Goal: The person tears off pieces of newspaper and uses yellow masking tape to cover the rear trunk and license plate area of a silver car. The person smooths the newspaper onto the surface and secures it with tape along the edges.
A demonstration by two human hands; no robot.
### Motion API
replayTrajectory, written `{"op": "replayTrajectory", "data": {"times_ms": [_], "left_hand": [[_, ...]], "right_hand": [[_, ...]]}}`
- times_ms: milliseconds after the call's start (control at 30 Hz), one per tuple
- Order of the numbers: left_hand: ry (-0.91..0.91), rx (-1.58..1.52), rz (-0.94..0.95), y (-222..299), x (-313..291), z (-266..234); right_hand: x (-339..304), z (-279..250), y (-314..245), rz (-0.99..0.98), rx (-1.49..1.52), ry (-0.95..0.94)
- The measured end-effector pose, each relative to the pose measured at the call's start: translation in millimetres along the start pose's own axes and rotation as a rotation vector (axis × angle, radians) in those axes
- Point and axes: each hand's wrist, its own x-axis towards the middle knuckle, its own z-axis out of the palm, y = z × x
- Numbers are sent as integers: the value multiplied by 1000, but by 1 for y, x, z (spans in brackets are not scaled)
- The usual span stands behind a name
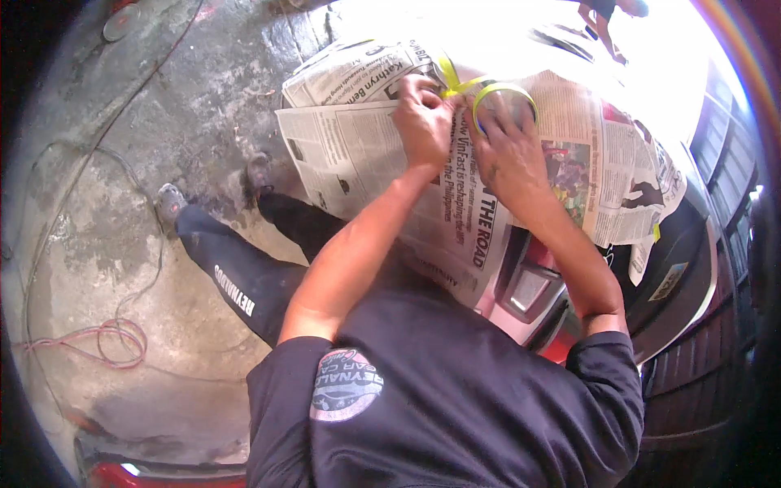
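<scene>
A roll of yellow-green masking tape [534, 101] is in my right hand [514, 159], whose fingers reach through and over its ring. From the roll a strip of the same tape [448, 73] runs left. My left hand [425, 130] has its fingers curled and pinched at that strip, just left of the roll. Under both hands lie newspaper sheets [342, 150], spread across a vehicle's bodywork. More newspaper [602, 154] covers the part to the right of my right hand. A small piece of yellow tape shows at its lower right edge.
Below the paper, a red body panel with a rectangular lamp [533, 289] is exposed. A dark bumper [671, 264] curves at right. A hose [122, 346] and cable lie on the stained concrete floor [195, 325]. Another person [606, 20] is at the far top right.
</scene>
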Motion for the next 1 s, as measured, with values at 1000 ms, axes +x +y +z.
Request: {"op": "replayTrajectory", "data": {"times_ms": [1000], "left_hand": [[-457,-191,192,17,-25,-119]], "right_hand": [[3,-72,-53,174,1155,-237]]}}
